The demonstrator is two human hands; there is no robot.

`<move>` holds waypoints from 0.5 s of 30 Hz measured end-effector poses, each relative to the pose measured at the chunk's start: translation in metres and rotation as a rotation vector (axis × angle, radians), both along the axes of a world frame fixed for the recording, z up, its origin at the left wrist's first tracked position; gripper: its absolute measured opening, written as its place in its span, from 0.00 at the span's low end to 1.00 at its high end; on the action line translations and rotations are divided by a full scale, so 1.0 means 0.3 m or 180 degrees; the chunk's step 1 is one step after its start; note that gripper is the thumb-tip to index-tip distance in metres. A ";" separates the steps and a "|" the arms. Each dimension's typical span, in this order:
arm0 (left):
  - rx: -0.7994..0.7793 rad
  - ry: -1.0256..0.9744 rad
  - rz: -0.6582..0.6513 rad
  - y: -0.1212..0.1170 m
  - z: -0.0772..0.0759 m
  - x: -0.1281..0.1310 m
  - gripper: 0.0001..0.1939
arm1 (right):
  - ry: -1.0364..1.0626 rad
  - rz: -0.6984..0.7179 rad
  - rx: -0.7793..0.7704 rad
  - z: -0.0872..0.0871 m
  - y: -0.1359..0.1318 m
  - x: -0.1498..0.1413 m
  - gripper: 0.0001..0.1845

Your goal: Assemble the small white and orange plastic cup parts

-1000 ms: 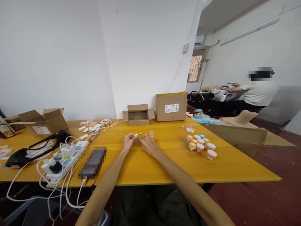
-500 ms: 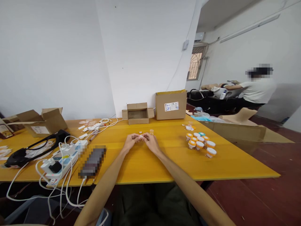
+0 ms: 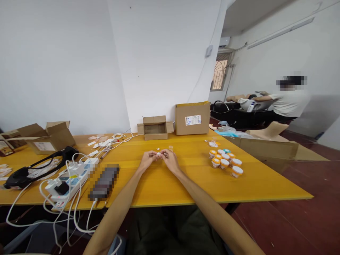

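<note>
Over the middle of the yellow table [image 3: 183, 191], my left hand [image 3: 147, 160] and my right hand [image 3: 170, 160] meet at the fingertips. Both are closed on a small white piece [image 3: 159, 154], too small to name exactly. Just beyond the fingers lies another tiny white piece [image 3: 158, 148]. A small clear cup [image 3: 170, 147] stands right behind my right hand, partly hidden by it. To the right, several small clear jars with orange, white and teal lids [image 3: 224, 162] are grouped together.
Behind my hands stand an open small carton [image 3: 156, 131] and a larger labelled box [image 3: 192, 120]. A phone [image 3: 104, 182], a power strip [image 3: 75, 184] with white cables and a black headset [image 3: 39, 168] lie left. Loose lids [image 3: 213, 143] lie far right. Another person [image 3: 289, 97] sits beyond.
My hands stay together at the same spot, with the fingers shifting slightly around the small white piece. The view has turned very slightly.
</note>
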State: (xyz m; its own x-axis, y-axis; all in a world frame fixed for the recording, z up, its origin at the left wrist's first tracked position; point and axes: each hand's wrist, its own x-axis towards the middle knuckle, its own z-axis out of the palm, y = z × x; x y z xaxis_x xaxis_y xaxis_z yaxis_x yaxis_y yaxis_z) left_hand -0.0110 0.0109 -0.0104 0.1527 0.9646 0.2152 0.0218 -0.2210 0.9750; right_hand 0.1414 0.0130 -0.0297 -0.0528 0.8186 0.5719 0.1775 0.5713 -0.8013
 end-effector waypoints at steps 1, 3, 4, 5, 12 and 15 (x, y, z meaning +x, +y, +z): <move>0.0008 0.0003 -0.0005 0.000 0.000 0.000 0.14 | -0.0016 -0.0018 0.0021 0.001 0.000 0.000 0.04; 0.0012 0.0004 -0.0018 -0.003 0.001 -0.001 0.14 | -0.0030 -0.0049 0.0062 0.003 -0.002 0.002 0.04; 0.0012 0.0001 -0.0023 -0.004 0.003 -0.001 0.14 | -0.0031 -0.0060 0.0082 0.005 -0.004 0.002 0.04; 0.0008 -0.0003 -0.0025 -0.006 0.004 -0.001 0.14 | -0.0033 -0.0066 0.0102 0.007 -0.005 0.003 0.04; -0.0021 -0.0072 0.0017 -0.004 0.003 -0.003 0.14 | -0.0130 0.0012 0.0187 0.011 -0.009 0.008 0.05; -0.0040 -0.0063 0.0002 0.001 -0.001 -0.005 0.15 | -0.0155 0.0048 0.0208 0.012 -0.010 0.008 0.06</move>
